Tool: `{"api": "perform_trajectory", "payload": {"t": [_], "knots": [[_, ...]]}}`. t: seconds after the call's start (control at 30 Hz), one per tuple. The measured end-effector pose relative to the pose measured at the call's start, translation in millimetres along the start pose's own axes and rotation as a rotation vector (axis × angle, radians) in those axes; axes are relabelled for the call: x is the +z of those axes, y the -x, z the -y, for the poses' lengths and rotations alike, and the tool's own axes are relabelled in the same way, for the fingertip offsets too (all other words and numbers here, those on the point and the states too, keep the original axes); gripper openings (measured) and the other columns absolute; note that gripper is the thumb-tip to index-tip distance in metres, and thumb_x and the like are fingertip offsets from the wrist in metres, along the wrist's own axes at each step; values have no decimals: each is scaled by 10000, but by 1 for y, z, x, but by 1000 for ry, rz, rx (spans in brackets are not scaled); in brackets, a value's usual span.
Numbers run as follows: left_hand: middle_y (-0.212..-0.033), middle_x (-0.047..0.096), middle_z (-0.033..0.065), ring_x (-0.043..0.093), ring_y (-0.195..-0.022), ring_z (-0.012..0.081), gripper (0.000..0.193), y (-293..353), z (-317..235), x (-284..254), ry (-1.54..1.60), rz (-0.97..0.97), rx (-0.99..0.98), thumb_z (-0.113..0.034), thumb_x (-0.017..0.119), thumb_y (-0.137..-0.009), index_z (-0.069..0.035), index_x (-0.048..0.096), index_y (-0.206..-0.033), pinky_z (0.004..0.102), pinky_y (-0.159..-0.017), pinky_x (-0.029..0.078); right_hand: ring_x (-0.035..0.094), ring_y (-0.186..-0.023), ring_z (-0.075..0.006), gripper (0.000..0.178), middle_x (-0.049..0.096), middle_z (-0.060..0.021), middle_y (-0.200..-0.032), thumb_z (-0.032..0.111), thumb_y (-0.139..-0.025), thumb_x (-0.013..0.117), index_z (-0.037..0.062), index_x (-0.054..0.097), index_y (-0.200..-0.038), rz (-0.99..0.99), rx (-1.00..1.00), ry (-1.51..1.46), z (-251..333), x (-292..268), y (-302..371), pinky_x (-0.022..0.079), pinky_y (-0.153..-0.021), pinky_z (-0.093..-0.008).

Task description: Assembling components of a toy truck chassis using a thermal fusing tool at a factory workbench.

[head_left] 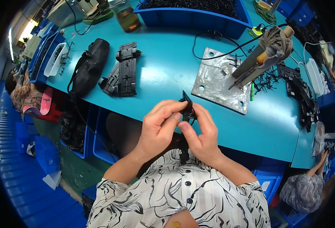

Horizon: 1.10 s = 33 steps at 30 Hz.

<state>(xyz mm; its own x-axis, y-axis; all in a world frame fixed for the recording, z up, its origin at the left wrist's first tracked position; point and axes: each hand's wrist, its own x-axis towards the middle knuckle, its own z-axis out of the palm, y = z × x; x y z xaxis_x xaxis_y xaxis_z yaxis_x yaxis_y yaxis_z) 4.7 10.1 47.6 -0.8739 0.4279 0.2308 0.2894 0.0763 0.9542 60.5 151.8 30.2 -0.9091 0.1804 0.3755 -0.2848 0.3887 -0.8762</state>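
Observation:
My left hand (157, 129) and my right hand (204, 138) meet in front of my chest, at the near edge of the teal table (163, 68). Between them is a black moulded plastic part (187, 102), held upright and pinched from both sides by thumbs and fingers. Its lower end hangs below my hands, over my lap. Fingers cover much of its middle, so its full shape is hidden. Two larger black plastic parts (127, 78) lie together on the table beyond my left hand. Past my right hand lies a grey metal plate (211, 78) with holes in its corners.
A cloth-wrapped post with tools (264, 57) rises from the plate. Behind stands a blue bin (190, 18) of small black parts, beside a cup of amber liquid (127, 21). A black pouch (93, 66) lies left; more black parts (298, 93) lie right. Other people sit at both sides.

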Motion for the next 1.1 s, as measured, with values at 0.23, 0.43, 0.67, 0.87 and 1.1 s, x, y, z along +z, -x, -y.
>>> {"api": "perform_trajectory", "payload": {"t": [0.23, 0.43, 0.67, 0.87, 1.1], "knots": [[-1022, 623, 85, 589, -908, 152, 343, -21, 16, 15, -276, -126, 7, -27, 601, -848, -36, 575, -1190, 267, -712, 487, 583, -939, -143, 388, 605, -99, -1065, 289, -959, 398, -27, 546, -1130, -102, 590, -784, -16, -8, 15, 473, -808, -274], [-1051, 630, 63, 608, -947, 144, 297, -30, 28, 16, 634, 277, -774, -192, 547, -933, -10, 576, -1167, 340, -754, 516, 606, -887, -158, 446, 625, -105, -1029, 340, -966, 349, -27, 552, -1117, -65, 631, -802, -26, -31, 18, 494, -772, -283], [-916, 622, -5, 581, -839, 102, 214, -49, 33, 37, 678, 279, -799, -231, 585, -915, -55, 634, -1026, 298, -696, 477, 590, -898, -112, 336, 632, -63, -1025, 236, -944, 492, -13, 550, -1163, -209, 623, -662, -43, -54, 24, 470, -745, -252], [-852, 612, -16, 567, -770, 68, 176, -62, 46, 58, 696, 321, -738, -226, 602, -896, -65, 638, -957, 231, -654, 459, 584, -851, -98, 302, 632, -41, -1000, 203, -927, 531, 1, 558, -1150, -338, 646, -758, -48, -64, 25, 457, -707, -242], [-799, 626, 16, 591, -708, 84, 169, -76, 35, 81, 811, 261, -726, -200, 611, -881, -33, 625, -905, 233, -634, 503, 489, -706, -38, 254, 599, 14, -847, 208, -915, 562, 2, 585, -1063, -472, 615, -808, -49, -69, 19, 383, -633, -189]]}}
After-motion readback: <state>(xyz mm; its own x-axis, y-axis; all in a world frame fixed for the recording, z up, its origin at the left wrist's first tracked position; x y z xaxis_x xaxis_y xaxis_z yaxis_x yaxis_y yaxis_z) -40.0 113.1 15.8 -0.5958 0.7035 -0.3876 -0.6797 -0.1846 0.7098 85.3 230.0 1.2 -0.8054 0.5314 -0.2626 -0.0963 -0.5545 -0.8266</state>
